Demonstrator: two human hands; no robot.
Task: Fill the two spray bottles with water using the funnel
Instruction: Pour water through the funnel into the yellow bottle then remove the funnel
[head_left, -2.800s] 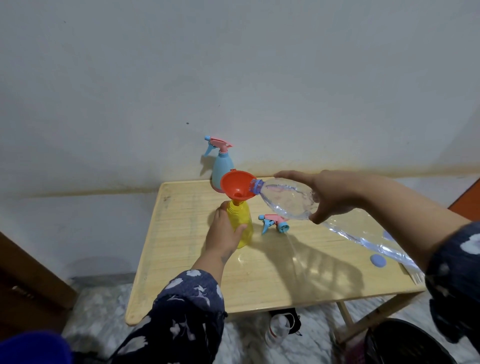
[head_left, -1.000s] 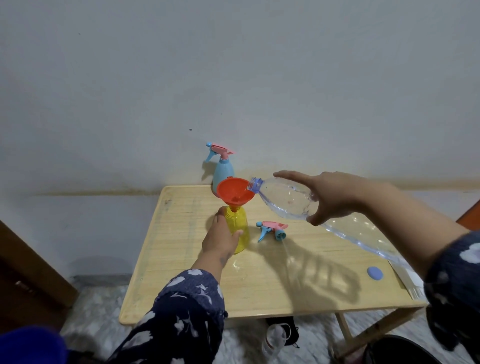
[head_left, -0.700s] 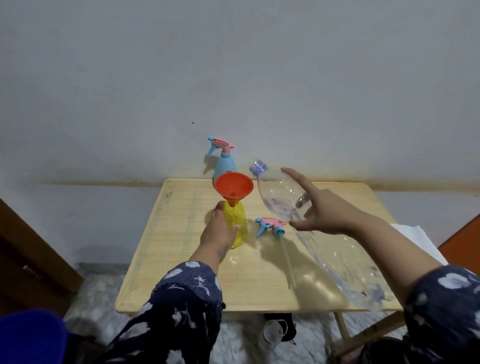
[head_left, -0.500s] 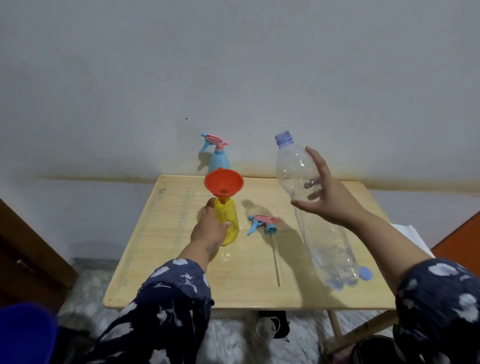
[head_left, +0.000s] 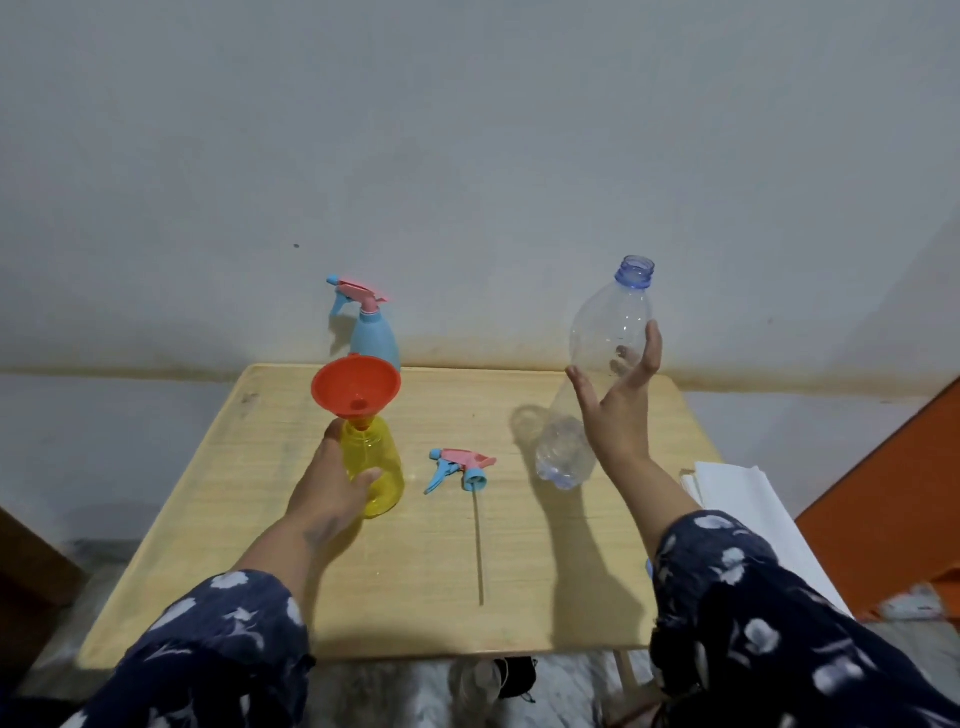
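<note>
Wooden table (head_left: 291, 561): yellow spray bottle (head_left: 378, 470) with funnel (head_left: 356, 385), blue spray bottle (head_left: 373, 338), loose trigger head (head_left: 461, 466), clear bottle (head_left: 597, 379) upright

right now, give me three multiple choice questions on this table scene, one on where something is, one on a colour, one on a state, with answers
1. Where does the orange funnel sit?
A. In the neck of the yellow spray bottle
B. Flat on the table
C. In the clear plastic bottle

2. What colour is the spray bottle that stands at the back by the wall?
A. Green
B. Light blue
C. Orange

3. In what state is the clear plastic bottle?
A. Capped and lying flat
B. Tipped over the funnel
C. Upright, uncapped

Answers:
1. A: the funnel's spout goes into the yellow bottle, which the left hand holds.
2. B: the blue spray bottle has a light blue body and a pink trigger head.
3. C: its open neck points up beside the spread right hand.
</note>
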